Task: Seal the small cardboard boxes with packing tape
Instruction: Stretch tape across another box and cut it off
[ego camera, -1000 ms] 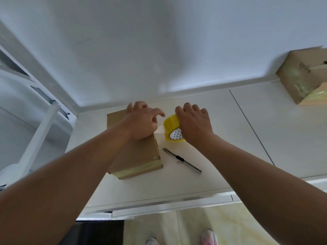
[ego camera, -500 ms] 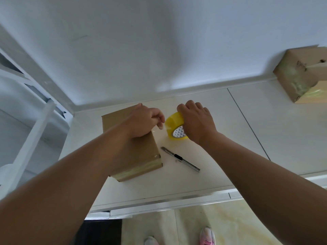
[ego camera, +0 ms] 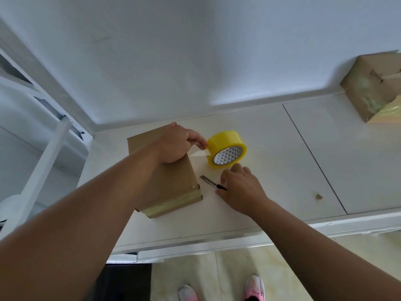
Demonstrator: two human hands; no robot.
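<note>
Small cardboard box (ego camera: 171, 181): flat brown kraft, matte, rectangular. It lies on the white glossy table (ego camera: 282, 170), left of centre, with its long side running away from the person. A band of glossy clear tape is wrapped over its near end.

Left hand (ego camera: 175, 144): heel planted on the far half of the box top. The fingers are curled at the box's right edge and pinch the tape strip (ego camera: 200, 153) where it comes off the roll. The strip is a short translucent triangle bridging box and roll.

Tape roll (ego camera: 226, 149): yellow-tinted ring standing tilted on its edge just right of the box. Its white core is printed with small grey triangles.

Right hand (ego camera: 240, 190): palm down on the table, just in front of the roll. The fingers are bent over the handle end of the utility knife (ego camera: 211, 182). Can't tell if the grip is closed. The knife is slim metal with a dark slider, and its blade end pokes out toward the box.

Second cardboard box (ego camera: 373, 88): far right against the wall, corners wrinkled with clear tape. A small brown scrap (ego camera: 318, 197) lies on the table's right part.
</note>
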